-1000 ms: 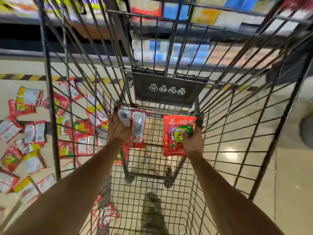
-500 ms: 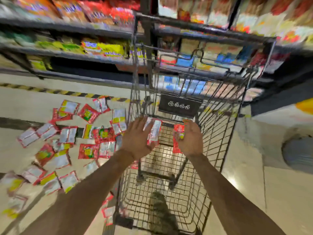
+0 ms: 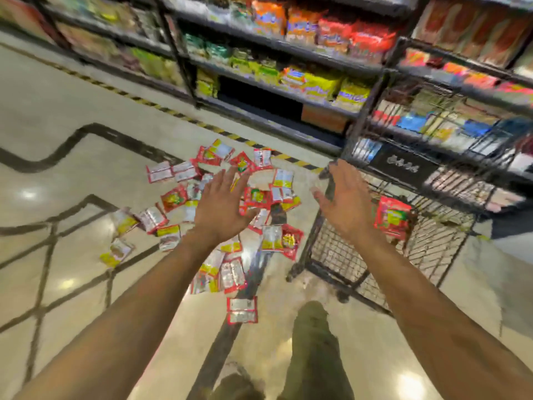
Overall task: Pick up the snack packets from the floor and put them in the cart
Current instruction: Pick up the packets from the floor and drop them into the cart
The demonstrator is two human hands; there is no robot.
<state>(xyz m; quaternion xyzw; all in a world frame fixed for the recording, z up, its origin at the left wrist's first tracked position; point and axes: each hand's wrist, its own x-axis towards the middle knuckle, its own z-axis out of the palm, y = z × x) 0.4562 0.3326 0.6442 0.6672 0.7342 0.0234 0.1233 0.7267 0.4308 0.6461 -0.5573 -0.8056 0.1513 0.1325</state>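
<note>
Several red, yellow and white snack packets (image 3: 230, 215) lie scattered on the glossy floor left of a black wire cart (image 3: 360, 264). A red packet (image 3: 393, 216) sits inside the cart near its left wall. My left hand (image 3: 220, 210) hovers over the pile, fingers spread, holding nothing. My right hand (image 3: 344, 204) is above the cart's left edge, also spread and empty. One packet (image 3: 242, 310) lies apart, nearer my feet.
Store shelves (image 3: 288, 67) stocked with bagged goods run along the back, with a yellow-black striped line on the floor before them. My trouser leg (image 3: 314, 350) and shoe are at the bottom. Open tiled floor (image 3: 72, 168) stretches left.
Both hands let go of their packets inside the cart and pulled out of it. My view swung left and back, and my hands now spread over the floor pile.
</note>
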